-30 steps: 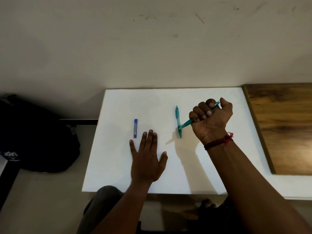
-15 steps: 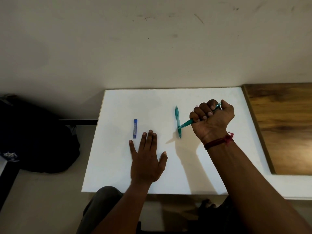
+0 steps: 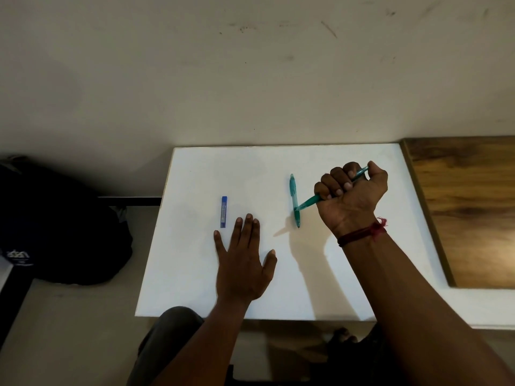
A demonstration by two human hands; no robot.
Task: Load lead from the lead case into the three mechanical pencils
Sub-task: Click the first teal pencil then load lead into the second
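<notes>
A small blue lead case (image 3: 223,212) lies on the white table (image 3: 195,274), just beyond my left hand (image 3: 244,263), which rests flat with fingers straight. One teal mechanical pencil (image 3: 293,195) lies on the table pointing towards me. My right hand (image 3: 351,196) grips a second teal pencil (image 3: 308,203) in a fist, slanted, its tip down near the lying pencil and its cap end poking out by the thumb. Whether the fist holds more than one pencil is hidden.
A dark bag (image 3: 55,232) sits on the floor left of the table. A brown wooden board (image 3: 468,207) adjoins the table on the right. A pale wall (image 3: 250,79) rises behind. My knee (image 3: 167,330) and foot (image 3: 342,337) show below the front edge.
The right fist with its pencil has shifted very slightly; the left hand, lead case and lying pencil stay where they were.
</notes>
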